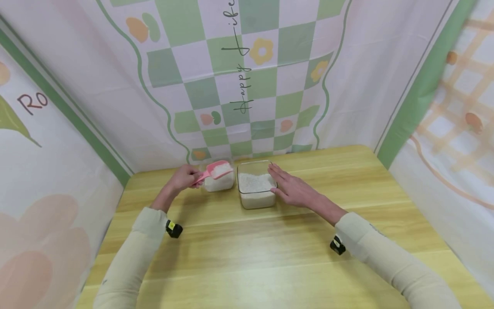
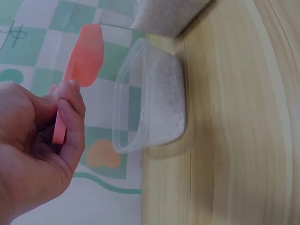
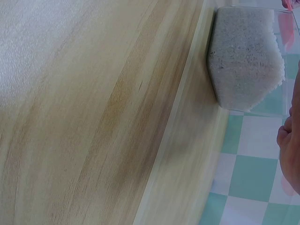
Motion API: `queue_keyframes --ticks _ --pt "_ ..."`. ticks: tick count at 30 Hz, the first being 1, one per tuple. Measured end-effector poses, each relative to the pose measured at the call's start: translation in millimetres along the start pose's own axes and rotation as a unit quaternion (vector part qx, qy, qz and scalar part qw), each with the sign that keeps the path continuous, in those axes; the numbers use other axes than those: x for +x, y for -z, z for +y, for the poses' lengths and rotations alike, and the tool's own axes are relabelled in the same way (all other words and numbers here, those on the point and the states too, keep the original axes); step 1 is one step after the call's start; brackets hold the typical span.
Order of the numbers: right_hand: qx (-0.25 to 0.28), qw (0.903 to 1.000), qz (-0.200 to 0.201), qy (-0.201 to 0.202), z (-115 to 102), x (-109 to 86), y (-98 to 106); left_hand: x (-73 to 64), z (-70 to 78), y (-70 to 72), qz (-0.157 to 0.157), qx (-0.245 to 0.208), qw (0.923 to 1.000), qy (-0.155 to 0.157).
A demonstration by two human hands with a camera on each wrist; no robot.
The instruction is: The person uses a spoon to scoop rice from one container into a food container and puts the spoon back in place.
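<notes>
My left hand grips the handle of a pink scoop, its bowl carrying white grains that look like rice. The scoop is held above a clear plastic tub partly filled with the same white grains. Just right of the tub stands a square glass container, its white grains heaped unevenly below the rim. At the right side of that container is my right hand, fingers extended, fingertips right at the rim. Only part of this hand enters the right wrist view.
Both containers stand near the back edge of a wooden table. Behind them hangs a checkered green and white cloth, and more printed cloth covers both sides. A small black device sits at the left wrist, another at the right.
</notes>
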State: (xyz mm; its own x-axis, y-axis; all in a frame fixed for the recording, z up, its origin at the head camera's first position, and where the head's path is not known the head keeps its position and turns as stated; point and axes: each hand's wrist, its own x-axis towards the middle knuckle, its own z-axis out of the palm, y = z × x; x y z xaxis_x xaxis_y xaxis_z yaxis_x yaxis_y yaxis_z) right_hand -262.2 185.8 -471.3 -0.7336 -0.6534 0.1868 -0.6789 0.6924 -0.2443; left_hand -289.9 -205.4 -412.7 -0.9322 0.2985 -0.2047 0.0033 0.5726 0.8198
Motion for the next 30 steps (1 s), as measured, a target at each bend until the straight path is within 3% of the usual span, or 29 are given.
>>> queue_keyframes --ticks 10,17,24,30 --pt "0.001 1.0000 0.002 0.003 0.9 0.3 -0.7 3.4 -6.2 0.3 0.029 0.050 0.9980 0.025" --pt "-0.021 0.9997 -0.008 0.003 0.4 0.3 1.7 7.8 -10.0 -0.5 0.046 0.106 0.9928 0.031" --pt "-0.030 0.9994 -0.017 0.001 -0.7 1.1 4.1 10.5 -12.3 -1.9 0.064 0.131 0.9887 0.036" --pt "-0.030 0.9994 -0.015 0.003 -1.1 0.5 4.4 10.1 -11.5 -3.0 0.084 0.185 0.9788 0.027"
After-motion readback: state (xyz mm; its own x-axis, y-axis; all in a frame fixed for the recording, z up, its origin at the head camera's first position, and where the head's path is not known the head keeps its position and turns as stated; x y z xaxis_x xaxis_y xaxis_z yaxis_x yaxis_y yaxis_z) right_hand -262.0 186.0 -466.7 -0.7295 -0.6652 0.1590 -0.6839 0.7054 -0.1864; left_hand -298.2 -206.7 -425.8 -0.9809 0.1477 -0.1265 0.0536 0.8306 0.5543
